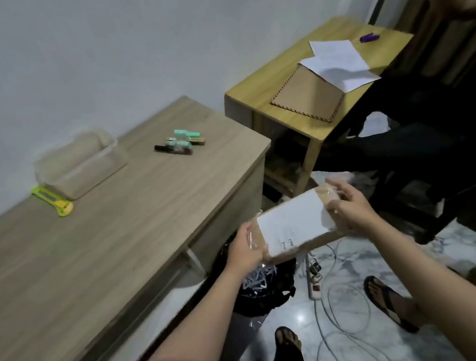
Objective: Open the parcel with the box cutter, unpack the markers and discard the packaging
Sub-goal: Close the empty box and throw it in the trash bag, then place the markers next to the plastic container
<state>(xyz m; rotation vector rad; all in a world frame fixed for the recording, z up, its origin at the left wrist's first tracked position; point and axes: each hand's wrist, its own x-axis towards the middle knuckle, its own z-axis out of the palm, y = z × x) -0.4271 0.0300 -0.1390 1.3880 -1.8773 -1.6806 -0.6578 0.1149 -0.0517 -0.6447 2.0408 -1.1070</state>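
A brown cardboard parcel box (pixel 292 227) with a white label is held in the air beside the desk, above a black bin bag (pixel 261 290). My left hand (pixel 246 250) grips its left end, where clear tape clings. My right hand (pixel 349 209) grips its right end. Several markers (pixel 180 142), mint and black, lie in a small pile on the wooden desk (pixel 104 240). The yellow-green box cutter (pixel 52 200) lies on the desk at the left, apart from both hands.
A clear plastic container (pixel 80 164) stands behind the cutter. A yellow side table (pixel 256 92) holds a flat cardboard piece (pixel 305 95), papers and a purple object. A power strip (pixel 314 275) and cables lie on the floor near my sandalled feet. A seated person is at right.
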